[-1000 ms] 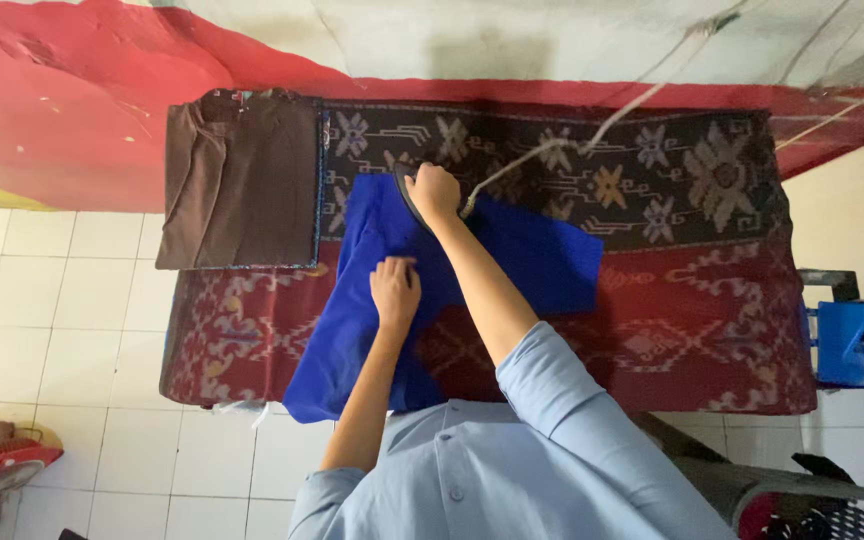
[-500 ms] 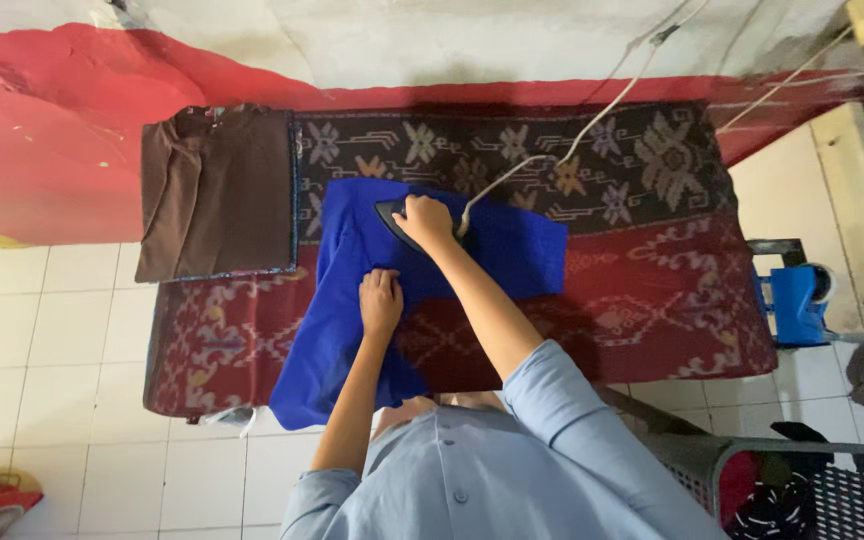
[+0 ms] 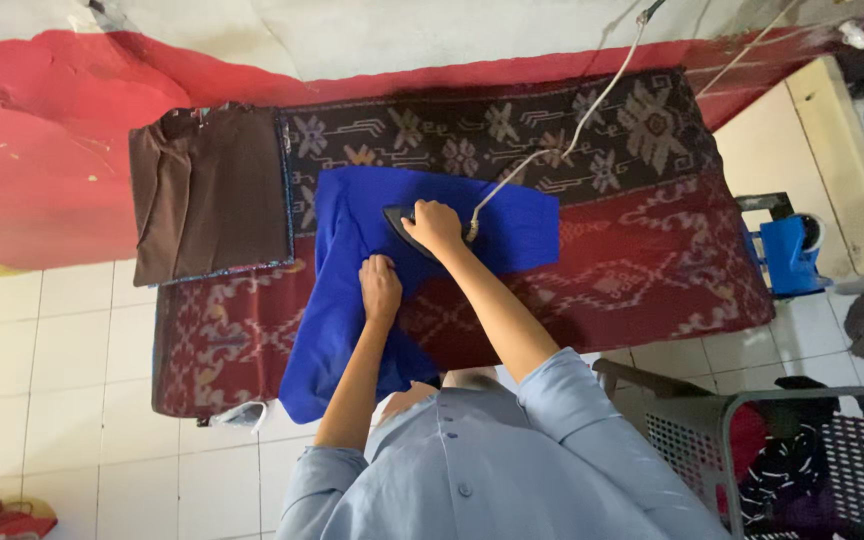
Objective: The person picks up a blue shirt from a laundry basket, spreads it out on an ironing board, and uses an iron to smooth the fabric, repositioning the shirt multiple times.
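Our left hand (image 3: 380,287) presses flat, fingers curled together, on blue garment (image 3: 347,300) spread over patterned red cloth (image 3: 652,270). Beyond it, our right hand (image 3: 436,225) clamps iron (image 3: 404,224) handle atop garment. Farther left, folded brown cloth (image 3: 210,193); white cord (image 3: 572,130) runs to wall.

Right hand (image 3: 435,226) grips iron (image 3: 404,225) on blue cloth (image 3: 352,270); left hand (image 3: 380,288) presses it

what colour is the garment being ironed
Plain bright blue garment, seen best in the head view; the right hand holds the iron on it.
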A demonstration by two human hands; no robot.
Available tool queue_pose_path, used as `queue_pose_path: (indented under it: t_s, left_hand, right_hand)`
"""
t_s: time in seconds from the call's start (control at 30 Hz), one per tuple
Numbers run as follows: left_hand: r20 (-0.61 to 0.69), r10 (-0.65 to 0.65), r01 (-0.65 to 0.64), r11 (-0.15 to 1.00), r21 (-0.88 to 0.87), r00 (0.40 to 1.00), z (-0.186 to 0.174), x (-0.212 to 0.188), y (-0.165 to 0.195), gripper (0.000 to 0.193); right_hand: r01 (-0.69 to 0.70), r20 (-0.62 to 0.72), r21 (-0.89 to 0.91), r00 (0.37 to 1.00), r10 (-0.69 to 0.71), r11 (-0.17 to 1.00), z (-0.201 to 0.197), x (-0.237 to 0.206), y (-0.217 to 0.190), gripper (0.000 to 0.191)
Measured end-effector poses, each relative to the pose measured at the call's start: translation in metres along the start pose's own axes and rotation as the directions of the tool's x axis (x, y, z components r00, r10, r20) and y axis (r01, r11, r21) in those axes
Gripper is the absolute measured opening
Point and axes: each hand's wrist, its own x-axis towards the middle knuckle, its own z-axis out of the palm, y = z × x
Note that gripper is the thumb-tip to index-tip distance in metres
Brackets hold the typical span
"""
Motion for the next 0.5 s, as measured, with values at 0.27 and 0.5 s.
queue_pose_path:
  t_s: [0.27,0.5]
  left_hand:
    - [-0.026,0.008,-0.009,0.999,-0.049,1.0,-0.003,-0.001,0.002,0.009]
    - [-0.026,-0.035,0.034,0.999,-0.042,0.999,-0.002,-0.002,0.001,0.007]
  right_hand:
    - [-0.061,0.003,-0.016,0.998,0.061,0.998,0.003,-0.031,0.015,0.045]
    - [-0.135,0.035,-0.009,0.99,0.135,0.991,0.004,-0.081,0.034,0.043]
